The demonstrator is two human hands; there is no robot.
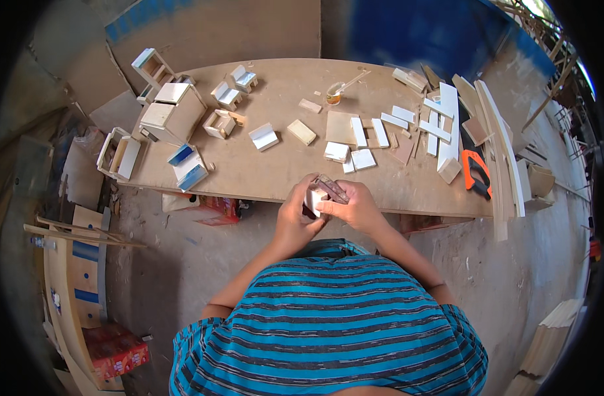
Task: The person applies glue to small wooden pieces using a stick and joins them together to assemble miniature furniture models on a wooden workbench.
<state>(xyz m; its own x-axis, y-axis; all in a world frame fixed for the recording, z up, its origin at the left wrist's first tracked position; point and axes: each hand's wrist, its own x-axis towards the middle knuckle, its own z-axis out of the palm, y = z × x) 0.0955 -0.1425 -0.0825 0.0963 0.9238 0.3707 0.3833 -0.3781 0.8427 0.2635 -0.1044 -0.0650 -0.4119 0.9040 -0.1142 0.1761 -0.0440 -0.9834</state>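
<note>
Close to the table's near edge, my left hand [294,212] is closed around a small white-faced wooden piece [314,198]. My right hand [360,207] grips a dark brown, worn-looking flat block [333,188], held slanted against or just above the white piece; whether the two touch I cannot tell. Fingers partly cover both things. Beyond my hands on the table [249,173] lie white square blocks [363,159] and a pale wooden block [302,132]. An L-shaped white piece [263,136] rests farther left.
Small wooden furniture-like pieces, among them a box-shaped cabinet [173,113], crowd the table's left end. White strips [439,125], an orange-handled saw [476,173] and long boards [500,145] lie at the right. A cup with a brush [333,98] stands toward the back.
</note>
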